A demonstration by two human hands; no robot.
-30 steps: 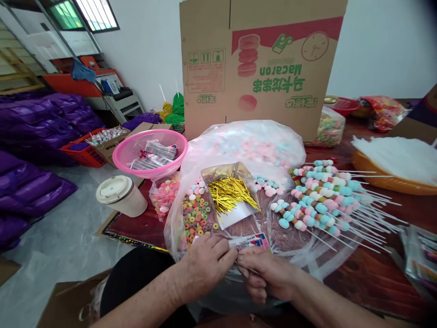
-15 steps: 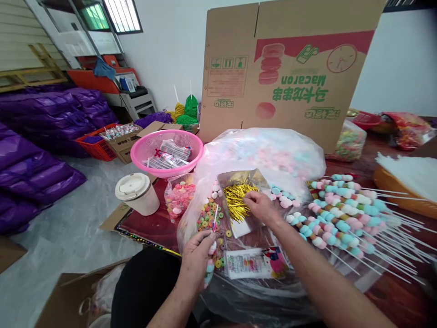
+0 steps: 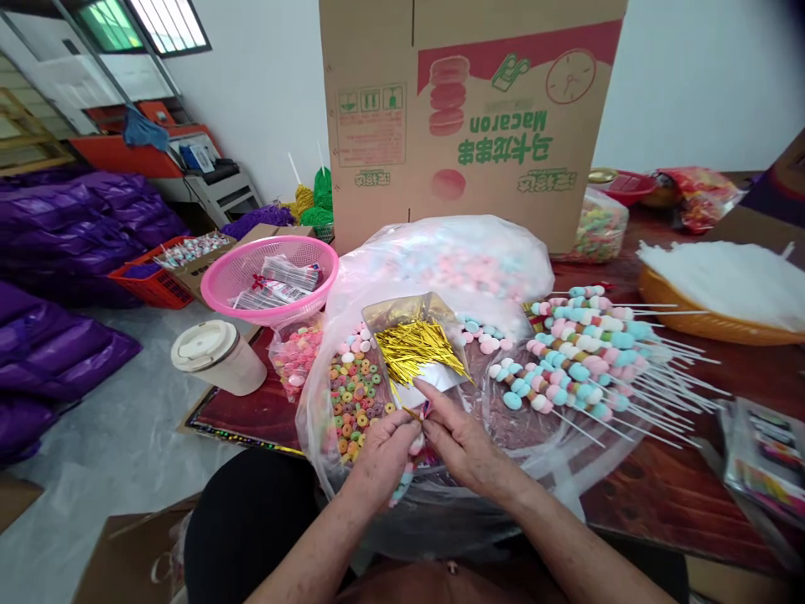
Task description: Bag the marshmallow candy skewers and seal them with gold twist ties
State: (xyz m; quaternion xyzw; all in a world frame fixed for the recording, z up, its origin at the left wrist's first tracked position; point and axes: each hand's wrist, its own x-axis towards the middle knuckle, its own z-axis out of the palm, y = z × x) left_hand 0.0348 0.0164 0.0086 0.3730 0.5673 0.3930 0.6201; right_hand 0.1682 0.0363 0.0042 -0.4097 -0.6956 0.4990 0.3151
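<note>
My left hand [image 3: 377, 461] is closed around a bagged marshmallow skewer [image 3: 404, 485], whose pink and blue pieces show below the fingers. My right hand [image 3: 465, 449] meets it at the neck of the bag, thumb and fingers pinching a gold twist tie [image 3: 412, 413] there. Part of the tie is hidden by the fingers. Just beyond both hands, a pile of gold twist ties [image 3: 418, 348] lies in an open tray [image 3: 433, 377]. Ring-shaped cereal pieces [image 3: 355, 403] in several colours are spread to the left of it.
Uncovered marshmallow skewers [image 3: 584, 352] are stacked at the right, sticks pointing right. A pink basket [image 3: 217, 289] and a lidded cup [image 3: 220, 356] stand at the left. Behind are a large plastic bag [image 3: 440, 252] of sweets and a tall cardboard box [image 3: 377, 126]. Flat printed bags [image 3: 764, 453] lie far right.
My right hand has come back from the pile of ties to my left hand, bringing a gold twist tie to the skewer's bag. The view has turned to the right.
</note>
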